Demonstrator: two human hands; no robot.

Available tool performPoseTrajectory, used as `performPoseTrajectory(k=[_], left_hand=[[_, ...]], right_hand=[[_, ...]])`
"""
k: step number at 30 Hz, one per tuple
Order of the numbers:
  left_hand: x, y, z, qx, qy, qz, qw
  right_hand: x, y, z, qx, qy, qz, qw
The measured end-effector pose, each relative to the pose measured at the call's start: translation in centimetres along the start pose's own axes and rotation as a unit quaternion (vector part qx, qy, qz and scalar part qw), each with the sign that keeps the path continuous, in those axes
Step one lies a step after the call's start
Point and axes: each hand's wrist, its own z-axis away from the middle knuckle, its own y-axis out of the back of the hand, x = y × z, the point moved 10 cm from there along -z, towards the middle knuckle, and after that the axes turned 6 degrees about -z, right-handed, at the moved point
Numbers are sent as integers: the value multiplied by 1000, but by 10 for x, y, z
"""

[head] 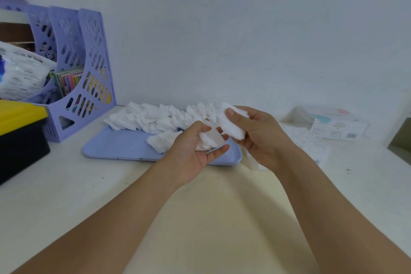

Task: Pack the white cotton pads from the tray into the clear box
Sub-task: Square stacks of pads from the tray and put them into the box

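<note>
Pads [155, 118] lie heaped along the far edge of the lilac tray [115, 147], white squares overlapping in a loose row, with a few more spilled toward the tray's near right corner. Both hands hover just above that corner. The left hand [195, 147] has its grip curled round a small bunch of pads [209, 140], thumb on top and fingers beneath. The right hand [255, 138] holds a thicker stack [231, 124] upright — thumb pressed on its near face, fingers wrapped behind. The two bunches almost touch.

To the right of the tray, on the pale desk [200, 207], sits the clear box [307, 140], partly hidden by the right wrist, with white pads showing inside it. Behind the box lies a clear lid or package [333, 124] with pastel print. At the left stand a lilac file rack [89, 69] holding books — and a black bin with a yellow lid [20, 131].
</note>
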Motion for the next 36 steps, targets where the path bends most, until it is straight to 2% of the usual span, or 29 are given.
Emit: performPoseTrajectory(k=[4,9,12,18,23,27,31,34,36], left_hand=[[0,-4,2,-15,6,14,1000],[-2,-13,2,-46,10,-34,998],[1,-16,2,-47,-12,-29,998],[7,-22,5,-65,-80,-71,992],[3,-22,4,-69,-69,-64,993],[-1,-24,3,-90,-30,-17,995],[3,-26,6,-106,-10,35,994],[3,-23,5,-103,-2,50,993],[3,-23,4,-105,2,55,993]], right_hand=[[13,1,0,9,-66,-68,995],[12,4,-1,22,-49,-2,999],[11,10,-1,58,-40,23,997],[22,13,4,143,-37,-9,989],[30,5,10,176,-28,2,984],[10,5,14,184,50,110,975],[-13,-1,15,165,145,237,946],[-21,-8,18,151,189,275,931],[-25,-6,19,164,199,256,932]])
